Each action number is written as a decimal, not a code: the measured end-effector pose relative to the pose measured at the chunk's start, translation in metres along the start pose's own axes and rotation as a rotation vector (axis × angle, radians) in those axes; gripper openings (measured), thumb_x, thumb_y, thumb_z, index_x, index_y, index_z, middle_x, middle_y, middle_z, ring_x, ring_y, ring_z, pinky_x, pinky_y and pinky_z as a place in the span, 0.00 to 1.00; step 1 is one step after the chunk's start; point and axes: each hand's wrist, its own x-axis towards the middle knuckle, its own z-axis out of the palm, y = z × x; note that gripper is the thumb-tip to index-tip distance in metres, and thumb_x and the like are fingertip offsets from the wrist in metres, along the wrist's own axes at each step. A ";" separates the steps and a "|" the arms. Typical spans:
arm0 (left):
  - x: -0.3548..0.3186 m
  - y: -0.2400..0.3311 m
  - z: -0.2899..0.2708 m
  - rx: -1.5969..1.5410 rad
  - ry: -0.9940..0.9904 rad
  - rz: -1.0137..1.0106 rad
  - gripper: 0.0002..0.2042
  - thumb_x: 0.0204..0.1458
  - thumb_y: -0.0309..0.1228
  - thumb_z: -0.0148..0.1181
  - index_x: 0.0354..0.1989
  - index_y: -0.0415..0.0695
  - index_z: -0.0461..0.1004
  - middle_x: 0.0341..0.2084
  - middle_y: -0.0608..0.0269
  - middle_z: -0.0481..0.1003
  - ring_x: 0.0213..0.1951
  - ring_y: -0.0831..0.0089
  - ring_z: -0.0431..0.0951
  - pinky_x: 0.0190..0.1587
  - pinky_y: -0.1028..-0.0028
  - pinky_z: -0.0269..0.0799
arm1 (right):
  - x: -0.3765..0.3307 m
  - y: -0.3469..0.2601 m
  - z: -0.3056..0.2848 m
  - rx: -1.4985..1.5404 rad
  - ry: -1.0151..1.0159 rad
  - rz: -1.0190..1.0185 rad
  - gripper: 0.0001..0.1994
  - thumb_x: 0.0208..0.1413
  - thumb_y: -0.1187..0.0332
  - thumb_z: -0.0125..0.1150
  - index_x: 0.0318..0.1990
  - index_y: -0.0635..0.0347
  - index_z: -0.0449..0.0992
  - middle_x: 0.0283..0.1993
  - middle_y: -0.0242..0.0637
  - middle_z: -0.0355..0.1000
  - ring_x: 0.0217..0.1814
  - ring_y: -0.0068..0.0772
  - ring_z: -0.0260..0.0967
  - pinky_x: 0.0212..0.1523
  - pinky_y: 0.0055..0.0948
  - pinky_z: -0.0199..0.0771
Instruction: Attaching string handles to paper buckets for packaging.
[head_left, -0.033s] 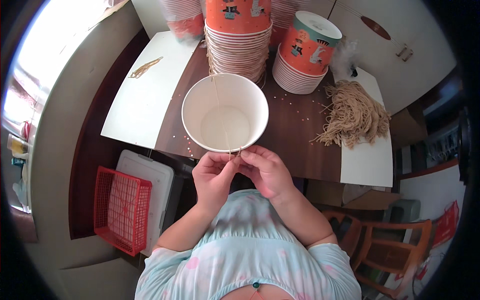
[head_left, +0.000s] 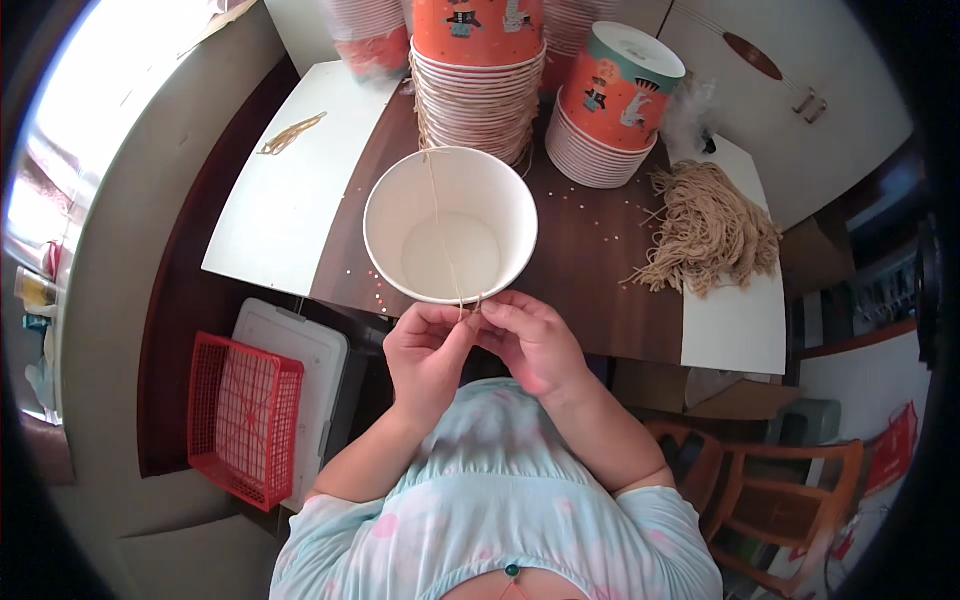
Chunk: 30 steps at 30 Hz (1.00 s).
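Cord [head_left: 434,195] across open bucket [head_left: 500,215], hands [head_left: 424,345] at rim [head_left: 425,297]

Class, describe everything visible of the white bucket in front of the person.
The bucket looks like coated paper: plain white inside, with a round rim, smooth walls and a flat floor. Its mouth faces up, and it seems to stand on the table, nearer the person than the tall stack. A thin string crosses its mouth from far rim to near, where the left hand and right hand pinch it. Its outside is hidden.
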 end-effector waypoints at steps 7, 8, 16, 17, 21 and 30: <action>0.001 0.001 -0.002 0.283 0.054 0.289 0.02 0.53 0.17 0.57 0.34 0.35 0.72 0.28 0.63 0.78 0.32 0.83 0.76 0.34 0.83 0.73 | 0.003 -0.003 0.002 0.145 -0.032 0.125 0.08 0.57 0.68 0.56 0.42 0.58 0.76 0.40 0.34 0.76 0.43 0.25 0.71 0.49 0.29 0.69; 0.002 0.003 -0.002 0.284 0.054 0.288 0.02 0.53 0.17 0.57 0.34 0.35 0.72 0.28 0.63 0.78 0.32 0.83 0.76 0.34 0.83 0.73 | 0.004 -0.003 0.002 0.146 -0.031 0.125 0.08 0.57 0.68 0.56 0.42 0.58 0.76 0.40 0.34 0.76 0.43 0.25 0.71 0.49 0.29 0.69; 0.002 0.004 -0.003 0.393 -0.070 0.250 0.06 0.54 0.16 0.55 0.39 0.33 0.73 0.30 0.62 0.77 0.33 0.80 0.77 0.36 0.82 0.72 | 0.004 0.003 -0.002 -0.021 -0.054 -0.016 0.10 0.58 0.67 0.57 0.43 0.62 0.77 0.40 0.33 0.76 0.44 0.23 0.71 0.48 0.25 0.69; 0.002 0.004 -0.002 0.394 -0.070 0.250 0.06 0.54 0.16 0.55 0.39 0.33 0.73 0.30 0.62 0.77 0.33 0.80 0.77 0.36 0.82 0.72 | 0.004 0.002 -0.001 -0.020 -0.054 -0.016 0.10 0.58 0.67 0.57 0.43 0.62 0.77 0.40 0.33 0.76 0.44 0.23 0.71 0.48 0.25 0.69; 0.002 0.007 0.000 0.440 -0.104 0.257 0.05 0.54 0.16 0.55 0.38 0.33 0.74 0.32 0.62 0.77 0.34 0.79 0.77 0.37 0.82 0.73 | 0.003 0.001 0.001 -0.103 -0.070 -0.099 0.10 0.58 0.68 0.56 0.42 0.65 0.76 0.39 0.34 0.76 0.42 0.21 0.71 0.49 0.24 0.69; 0.003 0.006 -0.006 0.528 -0.106 0.280 0.04 0.53 0.17 0.58 0.36 0.34 0.74 0.29 0.66 0.75 0.31 0.84 0.74 0.33 0.85 0.69 | 0.003 -0.002 0.004 -0.069 -0.029 -0.054 0.09 0.58 0.68 0.55 0.43 0.62 0.76 0.39 0.32 0.76 0.41 0.21 0.71 0.48 0.24 0.70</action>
